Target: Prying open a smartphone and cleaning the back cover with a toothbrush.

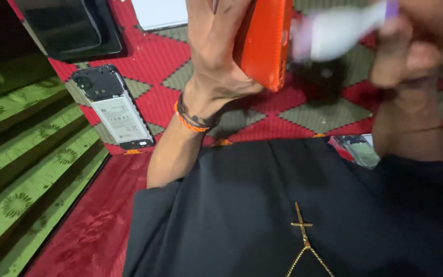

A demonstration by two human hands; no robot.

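Nearest the camera: black shirt [262, 215] with a gold cross pendant [302, 225] on a chain, filling the lower frame. Just past it, a second small device [362, 150] peeks out by the right forearm, partly hidden; kind unclear. Left hand [214, 56] raised, wrist wearing an orange bead band and dark cord [193, 119]; its grip is wrapped around an orange phone [265, 41], fingers closed along the back and edge, phone held upright and off the mat. Right hand [411, 41] up beside it, blurred by motion, pinching a white bottle [339, 31] with a purple cap end; bottle points toward the orange phone's side, near it, contact cannot be told. Below both hands, a red and grey-green patterned mat [303, 118]. Left on the mat, well apart from the hands, lies an opened phone [114, 106], back cover off, battery and dark upper board exposed. Farther out, a dark tablet-like slab [73, 25] at top left and a white flat panel [160, 13] at the top edge. Green flowered cloth [21, 154] runs along the left. Judged progress: one handset already stripped and set aside; the orange one is in hand with the bottle brought up, so its work looks early, case apparently still closed.
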